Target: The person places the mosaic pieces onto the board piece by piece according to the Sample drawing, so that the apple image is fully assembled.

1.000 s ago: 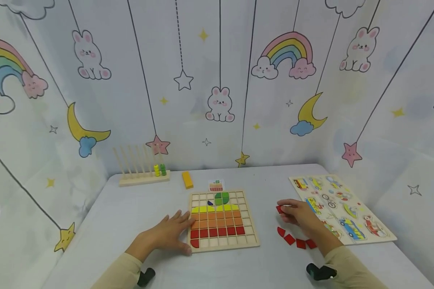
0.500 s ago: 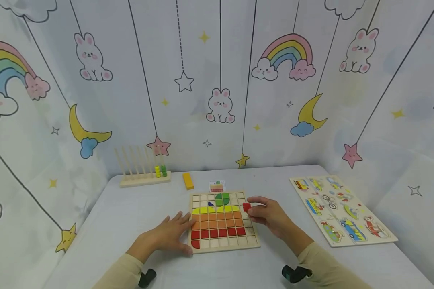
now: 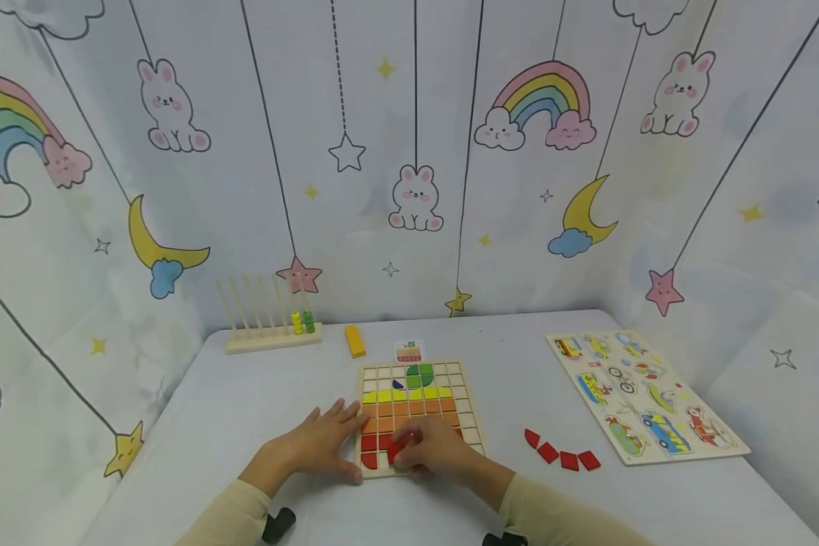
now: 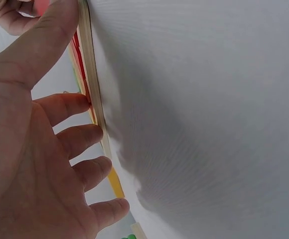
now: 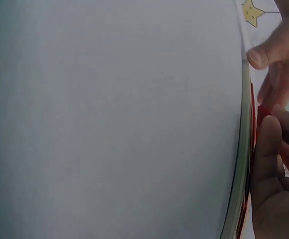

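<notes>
A wooden grid board (image 3: 479, 446) lies mid-table, with rows of yellow, orange and red tiles and a green patch near its top. My left hand (image 3: 317, 444) rests at its left edge, fingers straight and spread. Between thumb and finger my right hand (image 3: 437, 453) pinches a red tile (image 3: 396, 449), low over the bottom row. Just left of that tile sits a rounded red tile (image 3: 368, 460). In the right wrist view the pinched red tile (image 5: 264, 113) shows at the fingertips, close to the board's edge. My right hand covers part of the lower rows.
Several loose red tiles (image 3: 569, 460) lie right of the board. A picture puzzle board (image 3: 638, 425) is at the far right. Behind the grid board are a small picture card (image 3: 409, 351), a yellow block (image 3: 355, 341) and a peg rack (image 3: 273, 339) with yellow and green beads.
My right hand has carried the red tile left from near the loose tiles, across the board's right edge, to the bottom row. My left hand has stayed at the board's left edge.
</notes>
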`<control>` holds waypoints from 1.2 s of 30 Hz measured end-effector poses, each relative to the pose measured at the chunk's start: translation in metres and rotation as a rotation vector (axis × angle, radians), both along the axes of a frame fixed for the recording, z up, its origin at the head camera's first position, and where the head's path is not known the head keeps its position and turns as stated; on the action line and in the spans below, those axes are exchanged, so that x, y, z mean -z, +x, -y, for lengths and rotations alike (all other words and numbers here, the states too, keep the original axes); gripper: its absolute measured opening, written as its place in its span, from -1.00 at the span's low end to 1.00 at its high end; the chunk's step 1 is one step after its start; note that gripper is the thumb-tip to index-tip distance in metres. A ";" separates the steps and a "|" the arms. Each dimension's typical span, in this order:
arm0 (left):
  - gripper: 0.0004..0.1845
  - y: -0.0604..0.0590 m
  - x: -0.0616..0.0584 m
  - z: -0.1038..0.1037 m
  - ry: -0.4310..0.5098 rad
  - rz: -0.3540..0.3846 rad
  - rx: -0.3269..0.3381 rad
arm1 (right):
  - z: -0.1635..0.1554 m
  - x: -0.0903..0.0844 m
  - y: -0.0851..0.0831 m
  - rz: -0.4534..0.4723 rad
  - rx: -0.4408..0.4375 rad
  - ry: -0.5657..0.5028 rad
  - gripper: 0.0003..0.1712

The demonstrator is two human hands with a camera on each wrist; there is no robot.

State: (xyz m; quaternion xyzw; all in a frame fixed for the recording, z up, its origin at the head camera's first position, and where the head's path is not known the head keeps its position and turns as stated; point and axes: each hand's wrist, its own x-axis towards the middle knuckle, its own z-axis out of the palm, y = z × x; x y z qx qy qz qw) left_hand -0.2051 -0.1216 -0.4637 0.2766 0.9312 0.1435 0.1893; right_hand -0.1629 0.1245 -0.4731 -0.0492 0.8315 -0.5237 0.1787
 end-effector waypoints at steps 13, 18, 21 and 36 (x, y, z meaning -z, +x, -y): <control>0.06 0.000 0.000 0.001 -0.002 -0.006 0.005 | 0.020 -0.002 0.005 -0.074 0.005 0.117 -0.74; 0.06 0.000 0.001 0.001 -0.001 -0.007 0.005 | 0.020 -0.002 0.004 -0.065 0.017 0.095 -0.72; 0.07 0.000 0.001 0.001 -0.001 -0.009 0.007 | 0.020 -0.003 0.005 -0.061 0.016 0.082 -0.71; 0.08 0.001 -0.001 -0.001 0.000 0.007 -0.005 | -0.090 -0.016 -0.005 0.120 0.109 -0.376 -0.43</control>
